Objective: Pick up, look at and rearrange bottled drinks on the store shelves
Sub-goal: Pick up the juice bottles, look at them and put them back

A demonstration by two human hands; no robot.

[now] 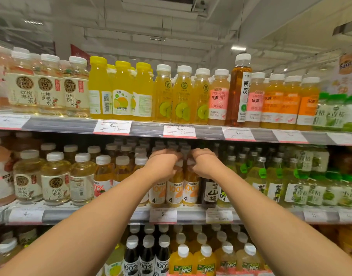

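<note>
From the head camera, both bare arms reach forward and up to the middle shelf (191, 216). The left hand (163, 163) curls its fingers round the neck of an orange juice bottle (174, 188) labelled "100%". The right hand (204, 163) curls likewise over the top of the neighbouring orange bottle (190, 189). Both bottles stand upright in the front row, side by side, just left of a dark bottle (210, 191). The wrists bend downward, knuckles nearly meeting.

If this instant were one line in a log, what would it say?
stage: reaching in | left hand: on orange juice bottle top | right hand: on neighbouring orange juice bottle top | place: middle shelf | lifted: not yet
</note>
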